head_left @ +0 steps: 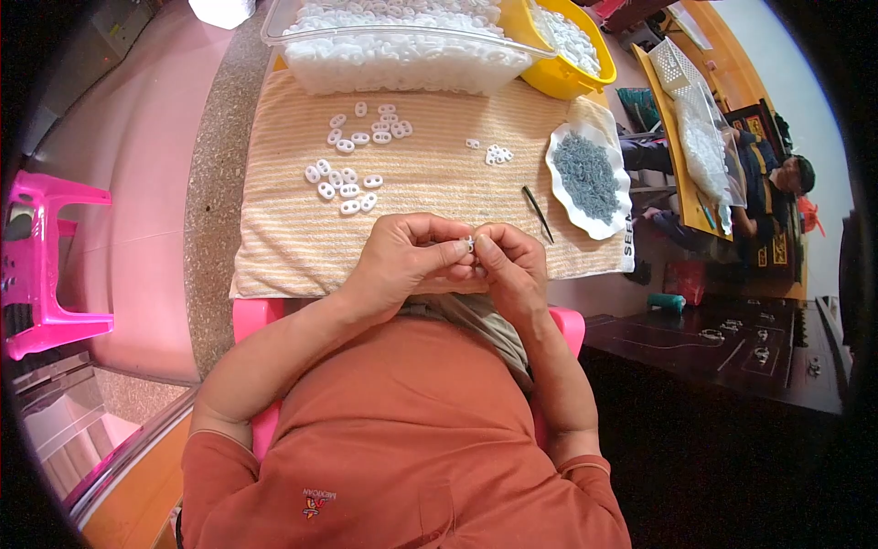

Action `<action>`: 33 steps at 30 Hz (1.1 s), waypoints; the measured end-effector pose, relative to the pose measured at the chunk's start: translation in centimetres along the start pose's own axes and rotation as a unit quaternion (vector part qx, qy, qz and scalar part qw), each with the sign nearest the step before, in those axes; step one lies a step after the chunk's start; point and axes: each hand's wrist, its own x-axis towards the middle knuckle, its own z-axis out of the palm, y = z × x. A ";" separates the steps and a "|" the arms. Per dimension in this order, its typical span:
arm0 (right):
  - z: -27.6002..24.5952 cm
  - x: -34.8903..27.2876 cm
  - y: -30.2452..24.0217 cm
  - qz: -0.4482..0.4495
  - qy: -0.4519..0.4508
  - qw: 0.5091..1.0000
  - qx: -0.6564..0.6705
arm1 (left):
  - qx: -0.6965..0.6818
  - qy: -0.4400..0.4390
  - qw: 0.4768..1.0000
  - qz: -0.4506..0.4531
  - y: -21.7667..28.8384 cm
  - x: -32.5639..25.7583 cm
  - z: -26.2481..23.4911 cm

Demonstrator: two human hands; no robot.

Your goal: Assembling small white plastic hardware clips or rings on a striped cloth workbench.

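Rust-orange shirt fabric (pixel 393 412) fills the near view. Across the towel (pixel 283 261), a clear tub (pixel 402 30) is heaped with white pieces, a yellow basin (pixel 549 82) holds more, and a scalloped dish (pixel 600 228) carries grey bits (pixel 587 174). Left hand (pixel 401 256) and right hand (pixel 517 270) meet above the towel's near edge, fingers curled, fingertips pinched together on one small part (pixel 471 243) — whitish, mostly covered, its finer shape too small to tell.
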 end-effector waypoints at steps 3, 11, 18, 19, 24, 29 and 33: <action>-0.1 0.0 -0.1 0.019 -0.005 1.000 0.025 | -0.009 -0.003 1.000 -0.011 0.1 0.0 0.1; 0.3 -0.1 -0.3 -0.026 0.008 0.997 -0.065 | 0.002 -0.001 1.000 -0.004 0.1 -0.1 0.0; 0.2 0.0 1.2 -0.137 0.050 0.958 -0.247 | 0.091 0.019 0.994 0.054 -0.7 0.1 -0.1; 0.3 0.0 1.0 -0.138 0.049 0.958 -0.246 | 0.091 0.020 0.994 0.055 -0.9 0.2 -0.2; 0.9 0.2 -0.1 -0.065 0.048 0.988 -0.130 | 0.033 0.019 0.998 0.049 -1.1 0.3 -0.3; 1.0 0.1 0.0 -0.046 0.058 0.993 -0.093 | 0.014 0.027 0.998 0.046 -1.1 0.2 -0.1; 0.6 0.2 0.7 -0.051 0.067 0.989 -0.119 | 0.001 0.027 0.999 0.046 -1.2 0.0 0.0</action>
